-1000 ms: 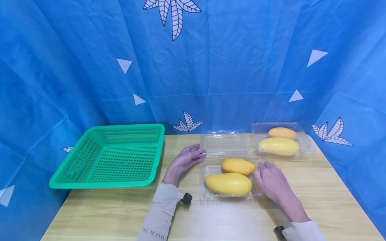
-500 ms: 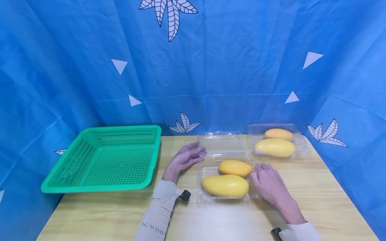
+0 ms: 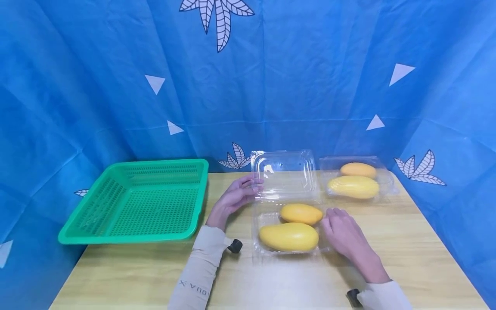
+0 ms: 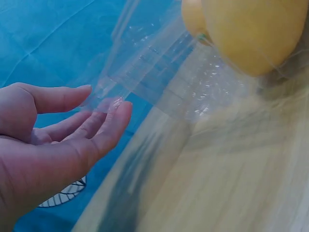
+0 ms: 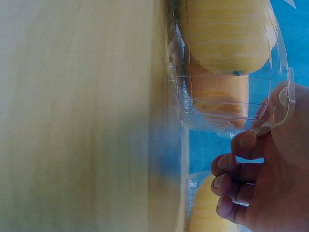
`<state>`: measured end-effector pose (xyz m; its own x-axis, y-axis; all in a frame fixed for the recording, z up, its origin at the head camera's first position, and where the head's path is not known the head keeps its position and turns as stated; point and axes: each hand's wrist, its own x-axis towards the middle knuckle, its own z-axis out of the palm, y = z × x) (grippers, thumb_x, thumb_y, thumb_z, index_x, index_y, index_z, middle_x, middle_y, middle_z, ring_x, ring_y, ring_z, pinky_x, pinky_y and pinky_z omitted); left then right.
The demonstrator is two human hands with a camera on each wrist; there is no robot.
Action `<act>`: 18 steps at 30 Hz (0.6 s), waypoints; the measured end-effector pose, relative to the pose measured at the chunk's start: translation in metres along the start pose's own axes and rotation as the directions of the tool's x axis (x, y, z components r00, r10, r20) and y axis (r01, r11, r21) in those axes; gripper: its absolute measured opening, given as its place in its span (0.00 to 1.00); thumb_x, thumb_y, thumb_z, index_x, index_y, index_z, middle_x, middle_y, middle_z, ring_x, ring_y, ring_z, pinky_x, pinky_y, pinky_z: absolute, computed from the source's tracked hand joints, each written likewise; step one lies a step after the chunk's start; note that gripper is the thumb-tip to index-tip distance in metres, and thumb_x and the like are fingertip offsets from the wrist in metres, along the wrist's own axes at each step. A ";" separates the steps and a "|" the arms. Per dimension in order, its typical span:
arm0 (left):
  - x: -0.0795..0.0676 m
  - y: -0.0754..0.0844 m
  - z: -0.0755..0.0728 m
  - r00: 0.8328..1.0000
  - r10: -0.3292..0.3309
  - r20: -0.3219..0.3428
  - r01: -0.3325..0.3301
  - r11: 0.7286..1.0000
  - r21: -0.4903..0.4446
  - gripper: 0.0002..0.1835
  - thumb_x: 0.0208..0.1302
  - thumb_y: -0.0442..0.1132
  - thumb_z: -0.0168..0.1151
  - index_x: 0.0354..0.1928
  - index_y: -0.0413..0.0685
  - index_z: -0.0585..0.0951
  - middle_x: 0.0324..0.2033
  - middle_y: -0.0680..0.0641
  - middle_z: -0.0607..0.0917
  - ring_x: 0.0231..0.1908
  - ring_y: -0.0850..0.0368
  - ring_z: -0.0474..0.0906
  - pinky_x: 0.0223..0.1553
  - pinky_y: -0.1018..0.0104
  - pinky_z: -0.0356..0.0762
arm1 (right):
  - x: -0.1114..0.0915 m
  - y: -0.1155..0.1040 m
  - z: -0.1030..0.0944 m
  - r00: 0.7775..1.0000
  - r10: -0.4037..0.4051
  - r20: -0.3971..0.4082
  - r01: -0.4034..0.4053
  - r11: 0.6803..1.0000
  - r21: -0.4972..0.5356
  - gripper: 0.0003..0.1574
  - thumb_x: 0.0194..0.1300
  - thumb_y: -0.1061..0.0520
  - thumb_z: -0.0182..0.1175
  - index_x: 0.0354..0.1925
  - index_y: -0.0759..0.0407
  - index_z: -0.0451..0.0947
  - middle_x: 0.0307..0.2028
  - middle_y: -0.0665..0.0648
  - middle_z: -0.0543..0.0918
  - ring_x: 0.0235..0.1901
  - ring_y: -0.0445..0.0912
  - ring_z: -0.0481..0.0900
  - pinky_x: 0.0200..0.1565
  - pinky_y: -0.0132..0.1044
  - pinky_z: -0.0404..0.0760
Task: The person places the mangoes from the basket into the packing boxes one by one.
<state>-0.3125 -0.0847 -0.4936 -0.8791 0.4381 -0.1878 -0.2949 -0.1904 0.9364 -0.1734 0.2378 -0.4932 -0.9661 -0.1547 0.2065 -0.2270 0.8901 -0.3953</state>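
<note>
A clear plastic clamshell container (image 3: 257, 252) stands on the table, holding a small mango (image 3: 301, 214) and a larger yellow one (image 3: 289, 237). Its hinged lid (image 3: 284, 174) tilts up at the back. At the lid's left edge is my left hand (image 3: 234, 196), fingers loosely extended; in the left wrist view its fingertips (image 4: 118, 106) show through the plastic, thumb apart from them. My right hand (image 3: 344, 231) curls at the container's right side. In the right wrist view its thumb and forefinger pinch the protruding rim (image 5: 289, 96), the other fingers curled below.
At the back right sits a second clear container (image 3: 387, 181) with two mangoes, one yellow (image 3: 353, 187) and one more orange (image 3: 358, 170). A green plastic basket (image 3: 133, 239) occupies the table's left side. Blue patterned cloth (image 3: 263, 86) hangs behind and at both sides.
The lid, lying flat at the back before, has tilted upward, and my left hand has moved slightly up with it. My right hand has stayed at the container's right side.
</note>
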 end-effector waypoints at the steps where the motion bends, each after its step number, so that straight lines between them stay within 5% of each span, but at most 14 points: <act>1: -0.001 0.002 0.001 1.000 0.011 0.005 -0.011 1.000 0.006 0.36 0.69 0.23 0.57 0.77 0.41 0.61 0.72 0.36 0.68 0.66 0.40 0.72 0.64 0.53 0.74 | 0.000 0.000 0.000 1.000 0.005 0.005 -0.005 1.000 0.009 0.15 0.74 0.59 0.46 0.28 0.54 0.69 0.27 0.53 0.70 0.32 0.51 0.69 0.35 0.45 0.73; 12: -0.005 0.021 0.013 0.990 0.137 -0.021 -0.136 0.989 0.056 0.26 0.76 0.28 0.54 0.73 0.39 0.65 0.68 0.32 0.73 0.69 0.35 0.68 0.68 0.45 0.69 | 0.012 -0.001 0.000 0.999 0.048 0.013 -0.049 0.995 0.088 0.17 0.76 0.58 0.44 0.26 0.53 0.67 0.28 0.53 0.72 0.33 0.50 0.71 0.37 0.46 0.73; 18: -0.012 0.029 0.020 0.972 0.227 -0.064 -0.212 0.959 0.189 0.21 0.77 0.34 0.55 0.68 0.37 0.71 0.63 0.35 0.79 0.66 0.41 0.74 0.68 0.42 0.68 | 0.019 -0.004 0.003 0.999 0.050 0.006 -0.051 0.993 0.108 0.19 0.76 0.58 0.43 0.25 0.53 0.66 0.28 0.55 0.72 0.32 0.51 0.70 0.38 0.48 0.74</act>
<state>-0.3035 -0.0779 -0.4579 -0.9451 0.3267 0.0114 -0.0257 -0.1091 0.9937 -0.1908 0.2305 -0.4904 -0.9771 -0.1126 0.1807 -0.1898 0.8455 -0.4992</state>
